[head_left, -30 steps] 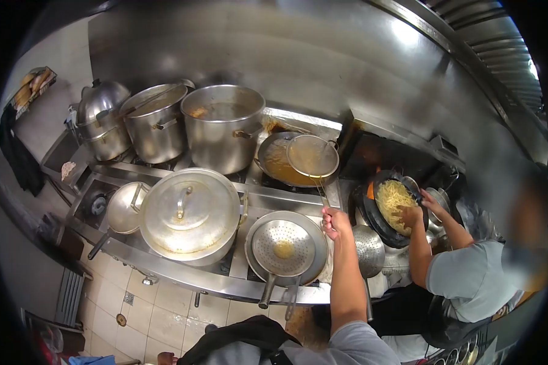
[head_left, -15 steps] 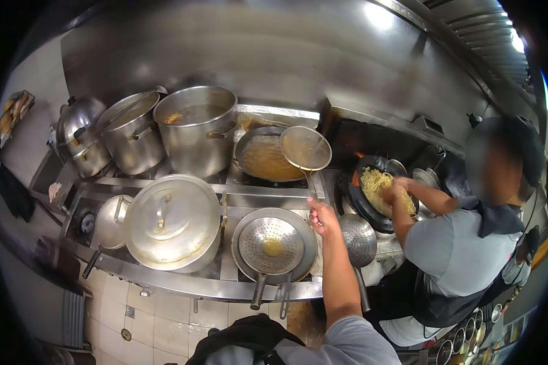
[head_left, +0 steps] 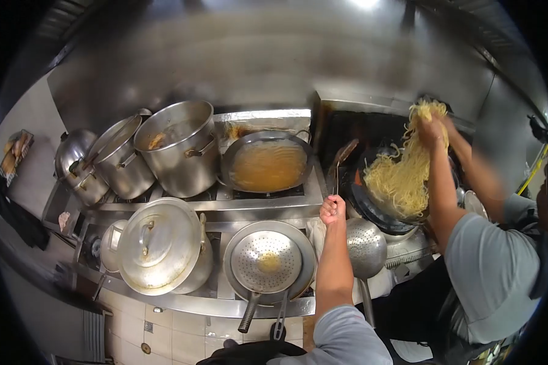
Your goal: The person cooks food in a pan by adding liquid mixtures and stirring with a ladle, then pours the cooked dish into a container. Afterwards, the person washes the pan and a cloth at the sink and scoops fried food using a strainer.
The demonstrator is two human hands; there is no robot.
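My right hand (head_left: 332, 210) is closed around the handle of a mesh strainer (head_left: 347, 152), which is raised and seen nearly edge-on between the pan and the black wok. To its left, a wide pan (head_left: 270, 161) of brownish-yellow liquid sits on the back burner. Just below my hand's level are a perforated ladle (head_left: 266, 261) resting in a metal bowl (head_left: 310, 267) and another perforated ladle (head_left: 366, 248). My left hand is out of the frame.
A co-worker's hands (head_left: 433, 131) lift noodles (head_left: 402, 182) over the black wok (head_left: 362, 204) at the right. Tall pots (head_left: 186, 155) line the back left. A large lidded pot (head_left: 158, 249) stands at the front left.
The strainer has moved from above the pan to its right and turned edge-on. The co-worker's hands have risen with the noodles. The camera view has shifted.
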